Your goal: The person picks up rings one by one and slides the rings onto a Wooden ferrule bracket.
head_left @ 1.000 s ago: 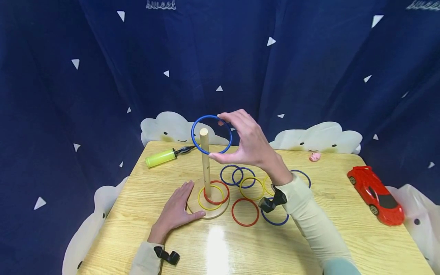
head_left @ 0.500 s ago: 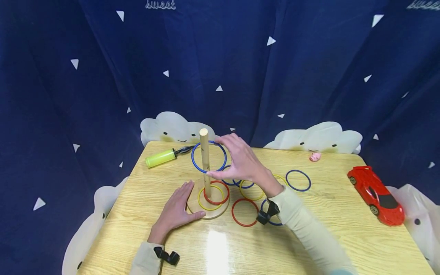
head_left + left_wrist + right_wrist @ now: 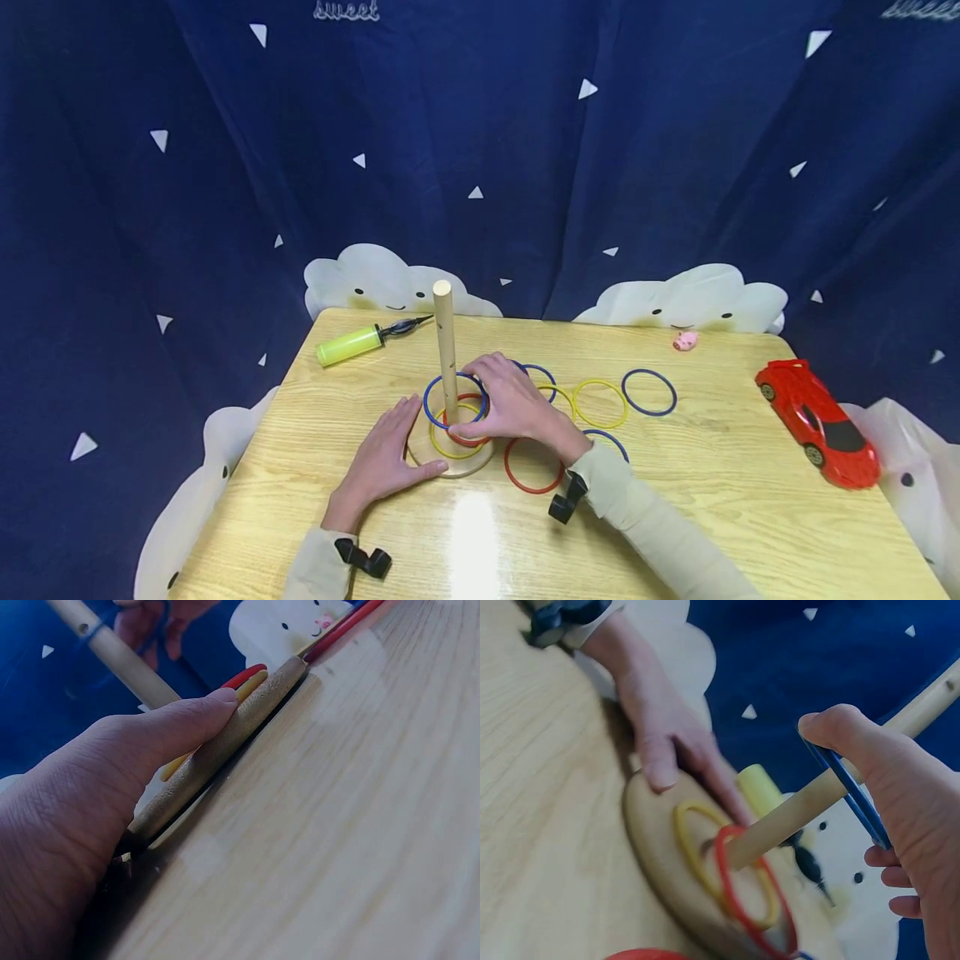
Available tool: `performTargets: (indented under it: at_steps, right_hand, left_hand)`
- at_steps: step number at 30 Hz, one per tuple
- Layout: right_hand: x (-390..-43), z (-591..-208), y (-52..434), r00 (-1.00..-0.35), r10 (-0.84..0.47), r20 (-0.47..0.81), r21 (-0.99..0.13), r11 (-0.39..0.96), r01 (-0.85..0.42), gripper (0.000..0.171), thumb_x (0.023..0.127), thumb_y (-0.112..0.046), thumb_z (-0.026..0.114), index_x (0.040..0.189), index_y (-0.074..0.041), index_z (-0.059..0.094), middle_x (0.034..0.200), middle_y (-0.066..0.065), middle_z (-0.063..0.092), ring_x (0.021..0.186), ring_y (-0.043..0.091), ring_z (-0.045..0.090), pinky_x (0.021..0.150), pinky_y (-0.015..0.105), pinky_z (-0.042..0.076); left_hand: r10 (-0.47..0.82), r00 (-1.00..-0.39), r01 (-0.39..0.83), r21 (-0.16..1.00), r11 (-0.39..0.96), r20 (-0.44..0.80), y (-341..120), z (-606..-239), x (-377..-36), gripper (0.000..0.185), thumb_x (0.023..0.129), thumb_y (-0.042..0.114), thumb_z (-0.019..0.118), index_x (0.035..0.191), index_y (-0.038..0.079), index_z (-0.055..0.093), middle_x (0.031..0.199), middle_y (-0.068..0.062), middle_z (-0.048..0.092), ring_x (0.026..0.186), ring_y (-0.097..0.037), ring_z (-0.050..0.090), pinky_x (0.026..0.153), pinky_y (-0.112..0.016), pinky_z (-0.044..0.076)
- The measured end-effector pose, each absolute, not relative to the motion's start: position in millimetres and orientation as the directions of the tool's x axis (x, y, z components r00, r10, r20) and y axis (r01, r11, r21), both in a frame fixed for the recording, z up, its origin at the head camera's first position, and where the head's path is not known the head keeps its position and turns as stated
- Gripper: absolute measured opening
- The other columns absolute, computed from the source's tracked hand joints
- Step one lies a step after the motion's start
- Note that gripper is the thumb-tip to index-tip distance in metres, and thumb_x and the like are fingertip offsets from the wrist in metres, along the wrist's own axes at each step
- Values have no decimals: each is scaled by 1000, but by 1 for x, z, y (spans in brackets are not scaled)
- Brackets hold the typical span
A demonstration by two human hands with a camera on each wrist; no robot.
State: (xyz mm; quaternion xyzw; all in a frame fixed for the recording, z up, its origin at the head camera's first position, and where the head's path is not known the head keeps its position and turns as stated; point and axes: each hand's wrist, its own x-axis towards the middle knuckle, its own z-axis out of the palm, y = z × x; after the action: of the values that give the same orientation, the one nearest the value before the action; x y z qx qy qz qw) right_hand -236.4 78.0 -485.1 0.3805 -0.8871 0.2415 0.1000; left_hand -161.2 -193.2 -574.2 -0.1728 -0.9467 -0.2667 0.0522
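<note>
The right hand (image 3: pixel 513 408) pinches the blue ring (image 3: pixel 455 400) low around the peg (image 3: pixel 446 350); the flat, open left hand (image 3: pixel 386 458) steadies the base (image 3: pixel 450 467) beside it.

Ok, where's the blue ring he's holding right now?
In the head view the blue ring is around the wooden peg, low above the red and yellow rings on the base, pinched by the right hand.

Glossy wood table (image 3: pixel 675 500), matt wooden peg (image 3: pixel 446 350)
</note>
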Motion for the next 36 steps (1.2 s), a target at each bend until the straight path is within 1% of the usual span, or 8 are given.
performTargets:
  at_steps: [6, 12, 16, 24, 29, 36]
  right_hand:
    - [-238, -506, 75, -708, -634, 311, -353, 614, -706, 92, 70, -80, 76, 132, -13, 65, 126, -1, 64, 120, 17, 54, 102, 38, 52]
    - [-241, -517, 74, -709, -644, 288, -336, 625, -704, 92, 70, -82, 74, 130, -13, 67, 122, -1, 65, 115, 17, 54, 97, 36, 52]
    - [-242, -525, 73, -713, -642, 281, -329, 634, -700, 91, 69, -80, 76, 129, -12, 68, 122, 2, 66, 115, 19, 55, 98, 38, 52]
    - [-239, -538, 69, -712, -659, 244, -244, 669, -702, 92, 73, -86, 67, 132, -16, 65, 124, -1, 63, 114, 17, 52, 96, 34, 50]
    - [-239, -541, 67, -733, -632, 251, -255, 687, -680, 90, 79, -80, 66, 139, -13, 62, 131, 3, 61, 119, 21, 51, 102, 38, 48]
    - [-234, -543, 74, -758, -581, 296, -302, 696, -651, 90, 86, -72, 66, 146, -6, 56, 141, 10, 58, 132, 28, 51, 112, 45, 45]
  left_hand:
    - [302, -937, 350, 482, 803, 177, -194, -575, -162, 121, 78, 83, 69, 167, 12, 27, 170, -8, 33, 158, -29, 25, 128, -52, 24]
    - [299, -943, 332, 488, 808, 145, -194, -575, -163, 122, 78, 86, 66, 167, 14, 25, 171, -7, 29, 160, -25, 21, 130, -49, 21]
    - [299, -943, 330, 495, 804, 143, -194, -574, -163, 122, 78, 85, 67, 168, 14, 25, 171, -6, 29, 160, -25, 21, 130, -49, 20]
    - [298, -945, 324, 495, 806, 132, -194, -571, -161, 122, 78, 84, 67, 168, 14, 23, 172, -6, 28, 160, -25, 21, 130, -49, 20]
    - [299, -945, 324, 502, 802, 133, -194, -569, -162, 122, 79, 83, 67, 168, 13, 23, 172, -7, 28, 160, -26, 20, 130, -48, 19]
    - [298, -946, 319, 498, 806, 124, -193, -569, -163, 123, 78, 85, 67, 167, 12, 24, 172, -7, 28, 160, -26, 20, 131, -47, 19]
